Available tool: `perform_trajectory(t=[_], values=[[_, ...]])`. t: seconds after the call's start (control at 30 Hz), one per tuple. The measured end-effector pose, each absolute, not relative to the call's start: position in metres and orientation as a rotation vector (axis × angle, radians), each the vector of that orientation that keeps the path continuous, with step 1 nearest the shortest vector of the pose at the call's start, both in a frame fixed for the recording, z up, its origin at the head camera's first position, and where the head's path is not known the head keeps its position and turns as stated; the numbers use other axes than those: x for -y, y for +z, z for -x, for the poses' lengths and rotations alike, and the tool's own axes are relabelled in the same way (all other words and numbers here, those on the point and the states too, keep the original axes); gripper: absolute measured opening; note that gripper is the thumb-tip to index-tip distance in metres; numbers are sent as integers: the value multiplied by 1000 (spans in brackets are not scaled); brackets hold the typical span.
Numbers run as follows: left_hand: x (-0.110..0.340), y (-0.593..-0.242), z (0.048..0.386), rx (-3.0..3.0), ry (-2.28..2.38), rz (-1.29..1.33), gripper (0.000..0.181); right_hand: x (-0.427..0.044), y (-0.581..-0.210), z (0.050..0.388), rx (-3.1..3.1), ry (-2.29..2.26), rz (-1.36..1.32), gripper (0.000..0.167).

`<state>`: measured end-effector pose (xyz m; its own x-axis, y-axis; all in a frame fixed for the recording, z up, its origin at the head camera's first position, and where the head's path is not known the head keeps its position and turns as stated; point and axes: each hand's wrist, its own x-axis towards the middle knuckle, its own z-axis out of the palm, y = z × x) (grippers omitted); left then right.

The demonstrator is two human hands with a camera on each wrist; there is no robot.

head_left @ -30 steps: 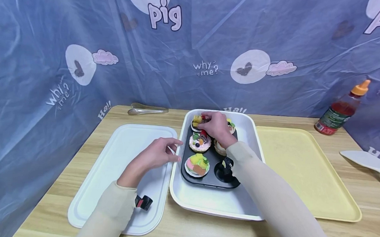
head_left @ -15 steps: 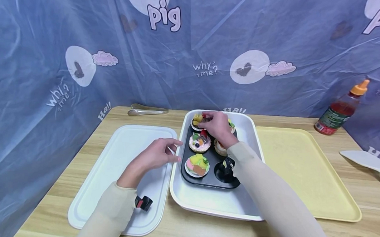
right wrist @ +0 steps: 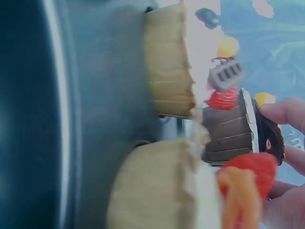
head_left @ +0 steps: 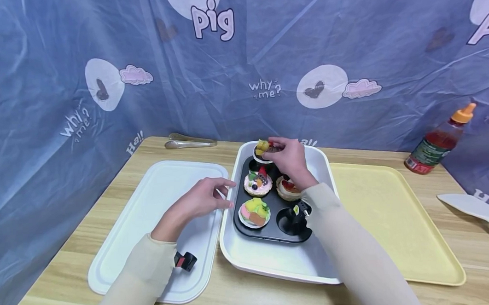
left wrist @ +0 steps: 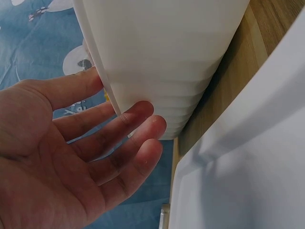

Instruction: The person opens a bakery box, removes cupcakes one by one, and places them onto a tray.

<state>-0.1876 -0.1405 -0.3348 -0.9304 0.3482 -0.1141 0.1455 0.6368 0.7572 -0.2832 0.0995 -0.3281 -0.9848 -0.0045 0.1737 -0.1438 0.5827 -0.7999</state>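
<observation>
Your right hand (head_left: 290,158) pinches the dark tart (right wrist: 228,136) near its rim and holds it raised over the far left corner of the black muffin tin (head_left: 273,207). The tart sits close to upright — yellow topping up, tapered base down toward the tin. Being round, its clearest axis is the one from base to topping; your right wrist view shows that axis lying sideways, base to the left, roughly in line with the two pale tarts nearer the camera. The tin's long axis runs away from you inside the white tub (head_left: 271,260).

Your left hand (head_left: 201,197) holds nothing, fingers spread in a loose curve at the tub's left rim, above the white tray (head_left: 151,199); you cannot tell whether the fingertips touch that rim.

Your right hand covers part of the dark tart's topping and the far right of the tin, and your wrist covers part of the strawberry tart (head_left: 287,192) there. The sleeve and wrist camera block some of the near right cup (head_left: 287,221). In the right wrist view the nearest tart is blurred and cut off below — your hand, too, runs out of frame.
</observation>
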Motion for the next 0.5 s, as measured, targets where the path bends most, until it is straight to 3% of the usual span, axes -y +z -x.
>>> perform_trajectory(t=[0.5], values=[[141, -336, 189, -2588, 1186, -408, 50, -111, -319, 269, 2613, 1397, -98, 51]])
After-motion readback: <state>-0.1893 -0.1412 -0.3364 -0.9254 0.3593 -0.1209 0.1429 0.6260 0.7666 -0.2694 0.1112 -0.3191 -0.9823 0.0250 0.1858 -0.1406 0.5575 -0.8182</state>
